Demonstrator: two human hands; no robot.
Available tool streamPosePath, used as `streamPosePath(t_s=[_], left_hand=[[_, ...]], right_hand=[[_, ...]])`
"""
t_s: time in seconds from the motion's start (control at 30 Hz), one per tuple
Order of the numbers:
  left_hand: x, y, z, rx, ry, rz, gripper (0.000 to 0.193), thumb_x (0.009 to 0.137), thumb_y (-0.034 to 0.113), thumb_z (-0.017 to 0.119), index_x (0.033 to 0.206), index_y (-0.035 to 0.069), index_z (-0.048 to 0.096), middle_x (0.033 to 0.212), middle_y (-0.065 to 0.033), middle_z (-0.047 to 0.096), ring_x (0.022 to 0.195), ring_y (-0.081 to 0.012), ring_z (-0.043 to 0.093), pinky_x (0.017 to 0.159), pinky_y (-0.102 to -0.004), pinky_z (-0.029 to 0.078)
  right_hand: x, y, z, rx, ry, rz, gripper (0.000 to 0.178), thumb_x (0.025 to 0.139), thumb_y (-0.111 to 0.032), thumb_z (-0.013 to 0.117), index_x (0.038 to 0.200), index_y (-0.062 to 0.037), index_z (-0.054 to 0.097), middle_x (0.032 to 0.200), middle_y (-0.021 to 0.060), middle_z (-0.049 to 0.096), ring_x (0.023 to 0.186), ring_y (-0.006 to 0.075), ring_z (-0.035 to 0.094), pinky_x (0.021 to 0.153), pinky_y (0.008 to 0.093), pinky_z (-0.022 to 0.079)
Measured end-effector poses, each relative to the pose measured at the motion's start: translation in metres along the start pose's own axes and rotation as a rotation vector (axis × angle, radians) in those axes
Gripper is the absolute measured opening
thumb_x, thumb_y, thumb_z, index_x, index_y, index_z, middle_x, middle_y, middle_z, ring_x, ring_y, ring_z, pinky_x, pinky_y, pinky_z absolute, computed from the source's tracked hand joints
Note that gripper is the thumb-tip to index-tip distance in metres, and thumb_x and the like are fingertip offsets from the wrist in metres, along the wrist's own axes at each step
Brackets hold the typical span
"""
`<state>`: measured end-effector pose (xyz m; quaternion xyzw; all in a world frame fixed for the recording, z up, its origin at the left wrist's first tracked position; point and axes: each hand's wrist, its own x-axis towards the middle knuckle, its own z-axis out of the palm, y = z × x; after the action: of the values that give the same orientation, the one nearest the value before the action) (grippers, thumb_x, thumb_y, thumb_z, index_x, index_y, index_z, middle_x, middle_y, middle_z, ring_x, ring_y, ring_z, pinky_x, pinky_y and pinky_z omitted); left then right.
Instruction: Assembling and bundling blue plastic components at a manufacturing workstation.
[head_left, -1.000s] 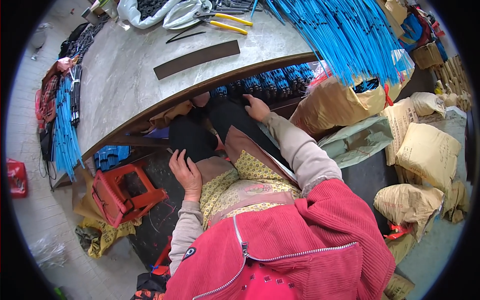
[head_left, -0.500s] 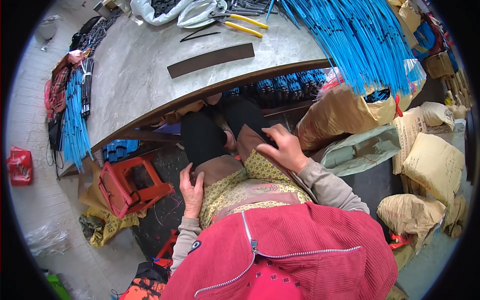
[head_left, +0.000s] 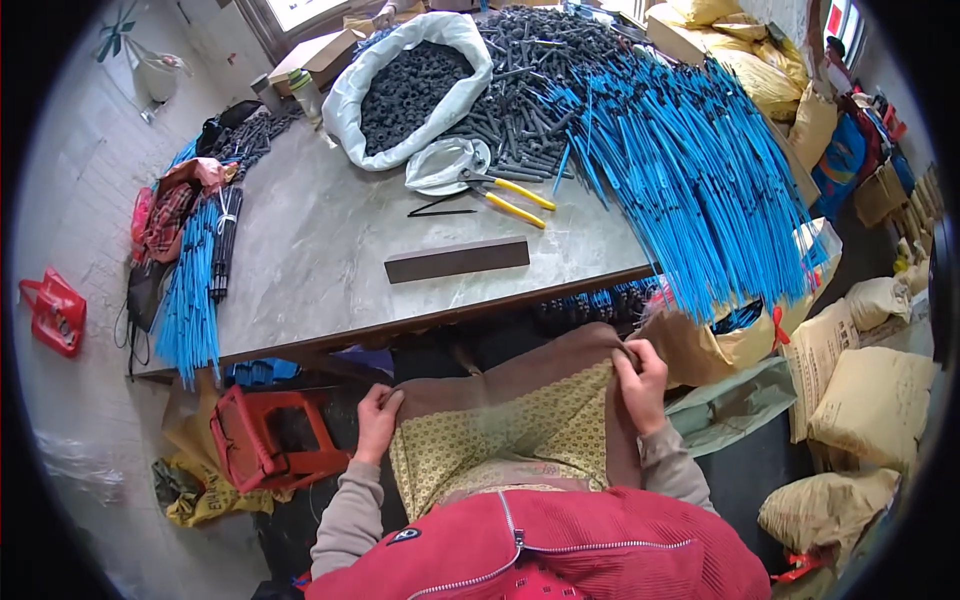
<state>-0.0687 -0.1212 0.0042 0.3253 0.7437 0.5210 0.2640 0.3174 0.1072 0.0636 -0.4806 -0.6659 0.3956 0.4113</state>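
The grey table (head_left: 305, 245) carries a brown bar (head_left: 457, 260) by its near edge, 2 black strips (head_left: 445, 212), yellow-handled pliers (head_left: 515, 190), a small bag (head_left: 435, 170), a big white sack (head_left: 344, 105), a bottle (head_left: 305, 93), dark rods (head_left: 530, 125) and blue sticks (head_left: 680, 180) that overhang its right edge

At six o'clock, one apron (head_left: 500, 425); at eight, one stool (head_left: 240, 448); at eleven, two white bags (head_left: 345, 112); at twelve, one pair of pliers (head_left: 515, 209).

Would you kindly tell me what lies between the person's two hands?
In the head view, a brown-edged, yellow-patterned cloth spans the gap between the left hand and the right hand.
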Motion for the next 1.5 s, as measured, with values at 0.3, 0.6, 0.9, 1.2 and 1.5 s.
streamPosePath(t_s=[0.3, 0.6, 0.9, 1.2, 1.5], left_hand=[[0.053, -0.025, 0.027, 0.21, 0.123, 0.086, 0.025, 0.091, 0.009, 0.068, 0.076, 0.006, 0.049, 0.069, 0.0024, 0.04, 0.068, -0.0095, 0.035, 0.06, -0.0278, 0.035], [0.103, -0.019, 0.037, 0.082, 0.163, -0.046, 0.015, 0.094, 0.012, 0.07, 0.097, -0.002, 0.067, 0.082, 0.0033, 0.061, 0.074, -0.0055, 0.049, 0.067, -0.0262, 0.043], [0.11, -0.074, 0.03, 0.27, 0.254, 0.133, 0.027, 0.094, 0.006, 0.063, 0.118, -0.006, 0.066, 0.108, -0.0209, 0.073, 0.103, -0.0307, 0.069, 0.093, -0.0393, 0.05], [0.088, -0.051, 0.008, 0.219, 0.365, 0.007, 0.014, 0.091, 0.011, 0.068, 0.097, -0.002, 0.066, 0.08, -0.0159, 0.068, 0.07, -0.0286, 0.063, 0.072, -0.0379, 0.05], [0.061, -0.048, 0.002, 0.457, 0.278, 0.126, 0.008, 0.087, 0.007, 0.068, 0.088, 0.002, 0.062, 0.086, -0.0159, 0.063, 0.08, -0.0314, 0.061, 0.076, -0.0393, 0.049]], right_hand=[[0.027, -0.014, 0.029, -0.501, -0.098, -0.512, 0.041, 0.086, -0.018, 0.075, 0.123, -0.0058, 0.064, 0.112, 0.0138, 0.063, 0.098, 0.036, 0.06, 0.088, 0.0453, 0.047], [0.056, 0.054, 0.076, -0.274, -0.53, 0.047, 0.029, 0.087, -0.026, 0.075, 0.1, -0.0021, 0.065, 0.097, 0.0156, 0.062, 0.084, 0.0327, 0.06, 0.073, 0.0396, 0.047], [0.08, 0.074, 0.125, -0.161, -0.272, -0.075, 0.03, 0.094, -0.032, 0.067, 0.101, -0.0022, 0.068, 0.086, 0.0202, 0.069, 0.082, 0.0402, 0.066, 0.073, 0.0437, 0.052], [0.075, 0.058, 0.162, -0.235, -0.204, -0.238, 0.031, 0.094, -0.033, 0.066, 0.104, -0.0043, 0.069, 0.09, 0.0215, 0.07, 0.085, 0.0399, 0.067, 0.07, 0.0459, 0.052], [0.066, 0.07, 0.165, -0.843, -0.207, -0.505, 0.028, 0.087, -0.031, 0.069, 0.102, -0.0073, 0.067, 0.082, 0.0184, 0.067, 0.081, 0.0394, 0.067, 0.068, 0.0465, 0.053]])
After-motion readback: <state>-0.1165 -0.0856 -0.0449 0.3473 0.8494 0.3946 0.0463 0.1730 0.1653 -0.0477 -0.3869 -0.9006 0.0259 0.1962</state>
